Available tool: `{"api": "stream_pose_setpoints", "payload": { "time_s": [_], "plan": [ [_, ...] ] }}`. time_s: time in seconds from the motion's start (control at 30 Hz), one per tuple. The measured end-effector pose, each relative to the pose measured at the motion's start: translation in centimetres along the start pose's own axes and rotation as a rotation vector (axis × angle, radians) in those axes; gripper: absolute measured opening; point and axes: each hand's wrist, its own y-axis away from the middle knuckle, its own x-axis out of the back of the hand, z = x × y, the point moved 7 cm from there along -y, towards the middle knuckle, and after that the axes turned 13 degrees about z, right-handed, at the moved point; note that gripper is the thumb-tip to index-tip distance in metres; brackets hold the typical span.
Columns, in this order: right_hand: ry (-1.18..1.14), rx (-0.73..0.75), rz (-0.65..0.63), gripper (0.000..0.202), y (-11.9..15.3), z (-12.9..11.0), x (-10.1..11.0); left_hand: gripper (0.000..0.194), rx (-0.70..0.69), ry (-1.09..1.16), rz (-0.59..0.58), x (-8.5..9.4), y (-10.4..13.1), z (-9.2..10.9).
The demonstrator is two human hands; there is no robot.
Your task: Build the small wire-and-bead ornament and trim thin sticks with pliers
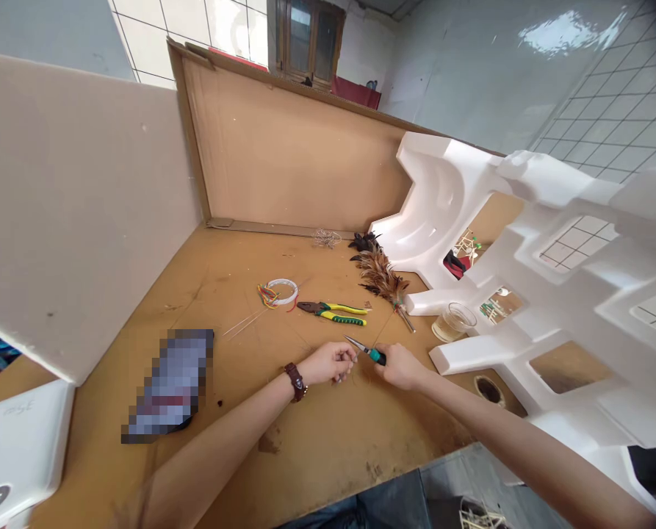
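My right hand is closed around the handles of small needle-nose pliers with teal and black grips. Their pointed metal jaws reach left, just above the fingers of my left hand. Those fingers are pinched together, and whatever they hold is too small to make out. A dark watch sits on the left wrist. Beyond both hands lie larger combination pliers with yellow and green handles. Left of these is a white ring with coloured threads beside it. Thin straight wires lie nearby.
A bundle of brown feathers and a tangle of fine wire lie farther back. On the right, a glass cup stands by white foam packing. A phone-like item, blurred, and a white power bank are left.
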Motion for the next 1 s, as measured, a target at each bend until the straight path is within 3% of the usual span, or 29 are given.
{"api": "stream_pose_setpoints", "payload": {
  "time_s": [0.3,0.53,0.8,1.0],
  "plan": [
    [0.108,-0.021,0.011,0.018,-0.1,-0.1,-0.3,0.011,0.004,0.021,-0.009,0.1,-0.2,-0.6],
    [0.134,0.014,0.065,0.020,-0.8,-1.1,0.9,0.015,0.010,0.055,0.022,0.8,-0.4,-0.3],
    [0.056,0.041,-0.037,0.018,-0.7,-0.6,0.4,0.009,-0.025,0.011,0.019,0.5,-0.2,-0.1],
    [0.153,-0.019,0.074,0.021,-0.5,-0.6,0.6,0.019,0.038,0.059,0.001,0.2,-0.1,-0.2]
  ]
}}
